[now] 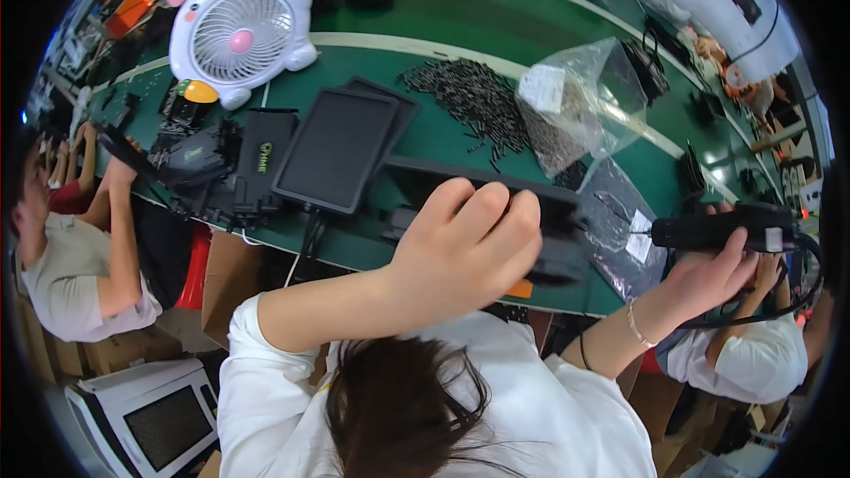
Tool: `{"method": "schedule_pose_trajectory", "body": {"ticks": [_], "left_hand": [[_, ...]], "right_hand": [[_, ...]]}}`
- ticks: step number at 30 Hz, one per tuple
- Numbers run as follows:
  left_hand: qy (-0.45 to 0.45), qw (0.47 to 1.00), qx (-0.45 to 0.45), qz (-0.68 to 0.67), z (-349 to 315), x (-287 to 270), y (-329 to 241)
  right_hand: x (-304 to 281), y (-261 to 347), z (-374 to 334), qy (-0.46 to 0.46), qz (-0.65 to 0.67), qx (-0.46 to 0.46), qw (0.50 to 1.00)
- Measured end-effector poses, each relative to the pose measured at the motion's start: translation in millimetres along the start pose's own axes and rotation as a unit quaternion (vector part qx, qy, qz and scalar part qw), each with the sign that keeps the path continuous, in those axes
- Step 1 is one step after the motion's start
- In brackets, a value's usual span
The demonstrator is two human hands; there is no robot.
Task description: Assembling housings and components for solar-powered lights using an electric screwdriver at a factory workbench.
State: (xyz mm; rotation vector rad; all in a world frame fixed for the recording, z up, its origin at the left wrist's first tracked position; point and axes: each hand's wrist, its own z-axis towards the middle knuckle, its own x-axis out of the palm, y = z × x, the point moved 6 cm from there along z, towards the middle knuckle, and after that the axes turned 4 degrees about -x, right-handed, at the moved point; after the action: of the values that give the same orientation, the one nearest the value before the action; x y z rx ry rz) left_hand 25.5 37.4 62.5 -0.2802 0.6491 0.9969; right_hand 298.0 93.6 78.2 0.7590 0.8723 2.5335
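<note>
The left hand (482,243) is bent over a black housing (560,243) at the near side of the green table (381,252). Its fingers are curled, but their tips are hidden, so I cannot tell if they grip the housing. The right hand (708,273) has its fingers wrapped around a black electric screwdriver (722,231), which lies sideways, its thin bit pointing left toward the housing; a black cable (813,279) curves from its rear end.

Just beyond the housing, on its right, a flat clear plastic bag (611,239) lies wrinkled and shiny, with a white label; its content I cannot make out. To the left lie two flat rectangular panels (335,149), dark and with rounded corners, the upper one partly covering the other. Next to them is a matte black case (266,155) with a green emblem.

Farther, a second clear bag (580,93), puffed and crumpled, contains many small dark pieces in its lower part. Touching it, small black rod-shaped pieces (465,97) spread in a loose heap. At the far left stands a glossy white fan (241,40), with round grille and pink ears.
</note>
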Motion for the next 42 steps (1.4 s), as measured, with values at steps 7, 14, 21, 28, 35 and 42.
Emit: {"method": "schedule_pose_trajectory", "body": {"ticks": [7,14,21,28,35,42], "left_hand": [[-0.120,0.931,0.079,-0.335,15.5,-45.5,-21.9],[0.090,0.979,0.035,-0.178,-2.8,-64.8,25.3],[-0.090,0.984,-0.001,-0.152,0.6,-79.5,32.3],[-0.044,0.959,0.003,-0.280,18.1,-65.4,56.7],[-0.109,0.986,-0.102,0.068,31.6,-54.3,157.0],[0.095,0.924,-0.369,0.021,-84.9,-83.1,152.2]], "right_hand": [[97.0,-12.6,-109.1,0.362,0.084,0.303,0.877],[61.2,-55.8,-54.7,0.239,0.037,0.325,0.914],[140.0,-63.6,-120.6,0.364,0.043,0.316,0.875],[189.9,39.5,-145.6,0.606,0.145,0.319,0.714],[268.1,-30.5,-103.4,0.486,0.117,0.228,0.835],[335.9,-286.6,-107.5,0.227,0.181,0.702,0.650]]}}
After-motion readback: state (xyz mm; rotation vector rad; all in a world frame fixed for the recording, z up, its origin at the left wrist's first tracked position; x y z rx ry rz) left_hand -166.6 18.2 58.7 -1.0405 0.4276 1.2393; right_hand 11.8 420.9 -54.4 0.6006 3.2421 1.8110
